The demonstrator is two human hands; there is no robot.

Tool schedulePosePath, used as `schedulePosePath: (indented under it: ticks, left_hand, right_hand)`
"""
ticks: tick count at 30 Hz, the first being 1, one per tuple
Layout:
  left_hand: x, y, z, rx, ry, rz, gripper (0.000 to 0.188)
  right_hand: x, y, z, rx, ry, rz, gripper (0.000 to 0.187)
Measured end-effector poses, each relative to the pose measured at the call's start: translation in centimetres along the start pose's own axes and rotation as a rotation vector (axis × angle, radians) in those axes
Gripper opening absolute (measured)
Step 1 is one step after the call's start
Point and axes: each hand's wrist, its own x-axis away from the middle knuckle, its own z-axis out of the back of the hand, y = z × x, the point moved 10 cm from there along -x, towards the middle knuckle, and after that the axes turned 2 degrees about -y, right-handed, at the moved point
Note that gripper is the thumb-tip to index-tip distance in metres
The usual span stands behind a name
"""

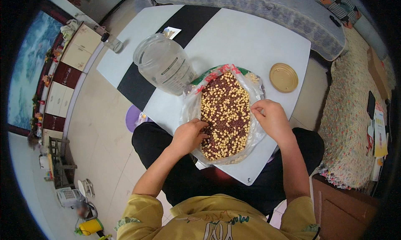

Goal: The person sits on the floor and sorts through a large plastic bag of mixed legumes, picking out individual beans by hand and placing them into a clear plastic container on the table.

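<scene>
A clear plastic bag [255, 136] with red and green print lies wide open on the table, full of small dark red beans mixed with yellow soybeans [227, 110]. My left hand [188, 136] reaches over the bag's left side. Its bent fingers and thumb are apart, with the tips at the beans. At the right side, my right hand [271, 119] pinches the bag's edge between thumb and fingers. Behind the bag to the left stands a large clear plastic jar [163, 64] without a lid. A round gold-coloured lid [283, 77] rests on the table at the right.
The white table [259, 35] has a black stripe [138, 86] across it. A glass bottle [112, 43] with a dark cap and a small card [171, 32] are near its far left. A grey sofa [267, 10] runs behind; a purple basin [133, 118] sits on the floor.
</scene>
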Motion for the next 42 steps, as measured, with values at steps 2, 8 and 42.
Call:
schedulePosePath:
  ticks: [2, 8, 42]
  left_hand:
    - [0.2, 0.1, 0.0, -0.016, 0.007, -0.007, 0.026]
    - [0.5, 0.5, -0.7, 0.094, -0.019, -0.056, 0.021]
    - [-0.1, 1.9, 0.8, 0.083, -0.007, -0.037, 0.013]
  right_hand:
    - [-0.1, -0.2, -0.1, -0.016, -0.010, 0.002, 0.012]
    - [-0.1, -0.4, -0.1, -0.050, 0.009, 0.017, 0.010]
    - [-0.2, -0.3, -0.5, -0.007, -0.034, -0.002, 0.011]
